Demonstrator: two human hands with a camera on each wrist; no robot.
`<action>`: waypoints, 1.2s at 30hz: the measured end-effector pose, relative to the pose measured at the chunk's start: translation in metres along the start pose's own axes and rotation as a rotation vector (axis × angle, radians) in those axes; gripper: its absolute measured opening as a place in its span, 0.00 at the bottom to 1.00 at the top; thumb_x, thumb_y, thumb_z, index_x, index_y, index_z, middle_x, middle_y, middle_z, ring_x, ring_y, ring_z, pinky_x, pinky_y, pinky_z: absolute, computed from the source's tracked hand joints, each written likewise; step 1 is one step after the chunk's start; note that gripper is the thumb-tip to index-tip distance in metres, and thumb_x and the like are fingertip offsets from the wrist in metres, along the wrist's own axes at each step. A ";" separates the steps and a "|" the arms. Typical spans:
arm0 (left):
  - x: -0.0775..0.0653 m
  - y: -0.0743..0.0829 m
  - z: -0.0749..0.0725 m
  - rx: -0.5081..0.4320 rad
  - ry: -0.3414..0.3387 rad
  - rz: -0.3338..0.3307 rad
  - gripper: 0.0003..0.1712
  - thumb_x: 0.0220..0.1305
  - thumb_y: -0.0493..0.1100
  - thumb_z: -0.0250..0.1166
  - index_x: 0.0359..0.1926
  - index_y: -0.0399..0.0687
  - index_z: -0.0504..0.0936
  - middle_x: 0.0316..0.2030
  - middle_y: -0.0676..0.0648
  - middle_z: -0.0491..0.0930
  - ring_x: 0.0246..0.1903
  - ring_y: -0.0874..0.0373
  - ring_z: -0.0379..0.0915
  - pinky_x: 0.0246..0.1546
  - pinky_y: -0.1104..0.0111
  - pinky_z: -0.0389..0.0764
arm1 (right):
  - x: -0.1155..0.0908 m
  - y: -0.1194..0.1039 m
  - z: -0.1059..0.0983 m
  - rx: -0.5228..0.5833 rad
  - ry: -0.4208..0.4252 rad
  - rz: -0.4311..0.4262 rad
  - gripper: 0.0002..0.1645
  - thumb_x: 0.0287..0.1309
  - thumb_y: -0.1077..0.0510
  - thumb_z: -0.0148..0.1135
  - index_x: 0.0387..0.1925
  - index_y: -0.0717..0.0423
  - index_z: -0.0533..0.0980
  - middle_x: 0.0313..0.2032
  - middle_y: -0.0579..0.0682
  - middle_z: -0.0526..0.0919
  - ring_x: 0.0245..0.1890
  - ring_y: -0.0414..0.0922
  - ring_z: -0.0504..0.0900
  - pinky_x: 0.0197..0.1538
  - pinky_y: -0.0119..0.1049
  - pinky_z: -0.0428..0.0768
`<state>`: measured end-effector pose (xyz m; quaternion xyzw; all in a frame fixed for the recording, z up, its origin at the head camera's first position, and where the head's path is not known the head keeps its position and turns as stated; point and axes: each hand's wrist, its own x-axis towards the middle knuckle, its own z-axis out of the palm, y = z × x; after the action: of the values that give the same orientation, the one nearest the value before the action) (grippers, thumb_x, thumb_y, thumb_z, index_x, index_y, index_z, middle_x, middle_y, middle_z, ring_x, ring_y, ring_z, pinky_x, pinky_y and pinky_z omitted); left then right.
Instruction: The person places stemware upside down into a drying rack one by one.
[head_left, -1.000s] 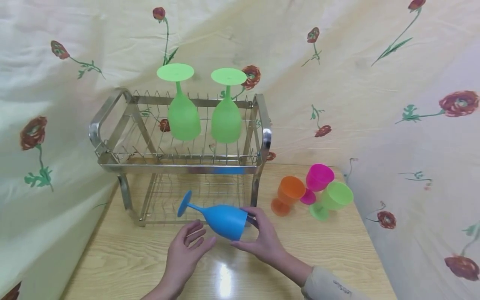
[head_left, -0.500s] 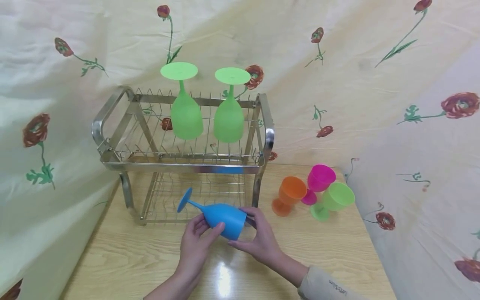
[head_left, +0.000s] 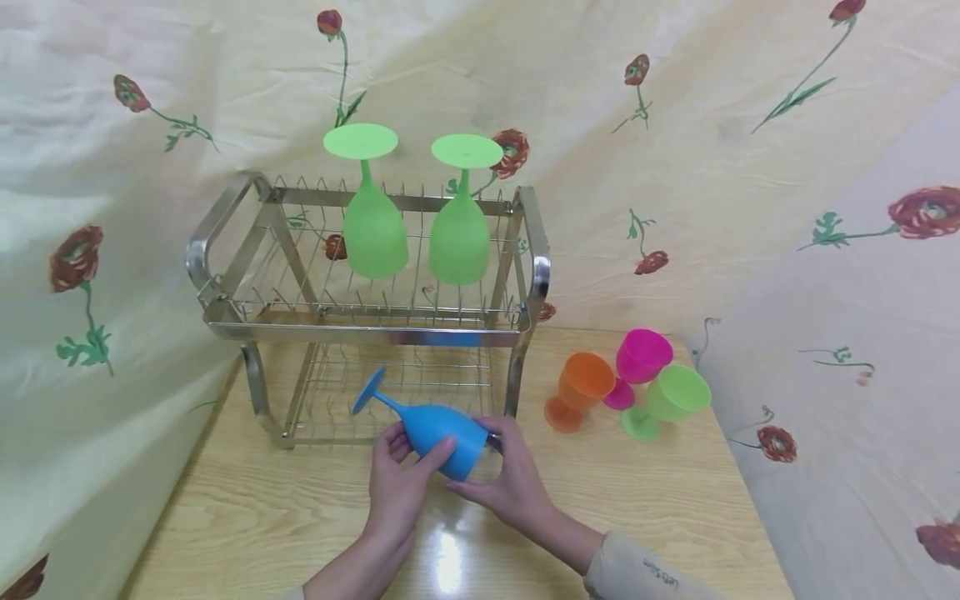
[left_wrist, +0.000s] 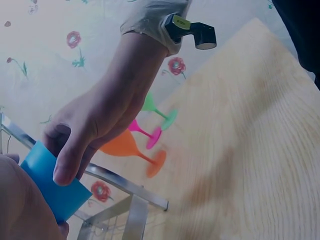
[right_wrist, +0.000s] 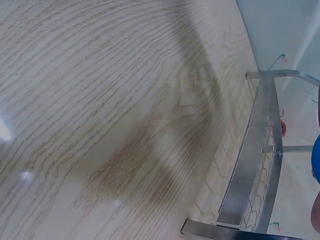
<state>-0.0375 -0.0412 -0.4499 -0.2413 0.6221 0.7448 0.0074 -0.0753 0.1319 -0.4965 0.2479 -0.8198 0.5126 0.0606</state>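
A blue plastic goblet (head_left: 442, 433) lies tilted on its side in the air, close in front of the rack, its foot to the upper left and its mouth to the lower right. My left hand (head_left: 401, 483) grips the bowl near the stem, thumb across its near side. At the mouth end, my right hand (head_left: 513, 479) holds the rim between thumb and fingers. In the left wrist view the right hand (left_wrist: 95, 120) pinches the blue goblet (left_wrist: 55, 182) at its rim. Only a sliver of the blue goblet (right_wrist: 316, 159) shows in the right wrist view.
Behind the hands stands a two-tier metal dish rack (head_left: 367, 335). Two green goblets (head_left: 375, 233) stand upside down on its upper tier. On the wooden table (head_left: 247, 517), right of the rack, are an orange goblet (head_left: 587, 379), a magenta goblet (head_left: 643, 356) and a light green goblet (head_left: 677, 393).
My left hand has come up and right, from apart to gripping the blue goblet's bowl. The goblet's foot end has risen slightly, and the right hand has shifted a little left.
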 end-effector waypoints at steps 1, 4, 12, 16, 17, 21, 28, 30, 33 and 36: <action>0.000 0.000 0.001 -0.002 0.007 0.004 0.54 0.59 0.48 0.82 0.76 0.37 0.60 0.70 0.33 0.68 0.71 0.38 0.64 0.74 0.38 0.66 | 0.000 0.000 0.001 0.003 0.002 -0.002 0.58 0.36 0.62 0.92 0.67 0.60 0.66 0.65 0.55 0.76 0.62 0.53 0.81 0.63 0.46 0.86; 0.001 0.000 0.002 -0.008 0.017 0.018 0.53 0.60 0.47 0.82 0.76 0.38 0.60 0.69 0.33 0.67 0.70 0.38 0.64 0.74 0.40 0.68 | 0.001 -0.001 0.005 -0.002 0.011 -0.018 0.58 0.37 0.62 0.92 0.67 0.62 0.66 0.65 0.57 0.75 0.62 0.54 0.80 0.63 0.45 0.86; 0.002 0.002 0.000 0.006 0.027 0.028 0.57 0.60 0.51 0.83 0.79 0.41 0.56 0.70 0.34 0.64 0.68 0.36 0.66 0.69 0.43 0.76 | 0.002 -0.002 0.013 0.040 0.033 -0.043 0.58 0.38 0.64 0.91 0.68 0.65 0.65 0.64 0.56 0.73 0.64 0.53 0.78 0.65 0.46 0.84; 0.001 0.004 -0.003 0.001 0.032 0.033 0.58 0.59 0.50 0.83 0.79 0.41 0.56 0.71 0.34 0.63 0.69 0.35 0.66 0.70 0.43 0.75 | 0.002 -0.005 0.017 0.042 0.037 -0.033 0.59 0.40 0.64 0.91 0.71 0.61 0.65 0.65 0.54 0.73 0.65 0.52 0.77 0.67 0.47 0.83; 0.001 0.005 -0.004 0.000 0.029 0.037 0.58 0.59 0.50 0.83 0.79 0.41 0.55 0.71 0.34 0.62 0.69 0.34 0.66 0.70 0.43 0.75 | 0.002 -0.006 0.018 0.039 0.040 -0.034 0.60 0.40 0.63 0.91 0.72 0.60 0.64 0.66 0.54 0.72 0.65 0.52 0.77 0.67 0.47 0.83; -0.002 0.007 -0.010 -0.007 0.019 0.049 0.59 0.58 0.50 0.84 0.79 0.42 0.55 0.72 0.33 0.62 0.69 0.29 0.67 0.70 0.41 0.75 | 0.002 -0.010 0.021 -0.009 0.041 -0.090 0.62 0.39 0.62 0.91 0.73 0.60 0.64 0.67 0.56 0.72 0.65 0.53 0.77 0.66 0.48 0.84; -0.010 0.013 -0.022 -0.005 0.020 0.085 0.61 0.56 0.49 0.85 0.79 0.43 0.55 0.73 0.35 0.61 0.72 0.29 0.63 0.72 0.38 0.72 | 0.003 -0.020 0.023 -0.106 0.009 -0.115 0.67 0.39 0.55 0.92 0.77 0.55 0.62 0.70 0.55 0.71 0.69 0.54 0.73 0.68 0.54 0.81; -0.012 0.016 -0.027 0.015 0.024 0.102 0.61 0.55 0.49 0.85 0.79 0.42 0.56 0.73 0.35 0.62 0.72 0.31 0.63 0.73 0.38 0.70 | 0.002 -0.022 0.021 -0.108 -0.011 -0.109 0.69 0.39 0.53 0.93 0.79 0.52 0.60 0.72 0.55 0.70 0.71 0.54 0.72 0.71 0.59 0.78; -0.017 0.023 -0.037 0.040 0.039 0.130 0.61 0.55 0.47 0.86 0.79 0.42 0.56 0.73 0.36 0.61 0.73 0.36 0.60 0.76 0.40 0.67 | 0.002 -0.025 0.016 -0.116 -0.046 -0.121 0.73 0.38 0.52 0.93 0.81 0.51 0.58 0.75 0.54 0.69 0.74 0.55 0.70 0.72 0.66 0.73; -0.022 0.033 -0.050 0.063 0.060 0.153 0.61 0.55 0.44 0.86 0.79 0.42 0.55 0.73 0.38 0.61 0.73 0.42 0.58 0.77 0.43 0.66 | 0.002 -0.025 0.006 -0.144 -0.049 -0.176 0.72 0.38 0.53 0.93 0.80 0.57 0.59 0.74 0.55 0.70 0.73 0.56 0.71 0.71 0.65 0.75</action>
<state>-0.0107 -0.0891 -0.4173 -0.2149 0.6618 0.7157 -0.0605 -0.0641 0.1170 -0.4785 0.3264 -0.8307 0.4390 0.1031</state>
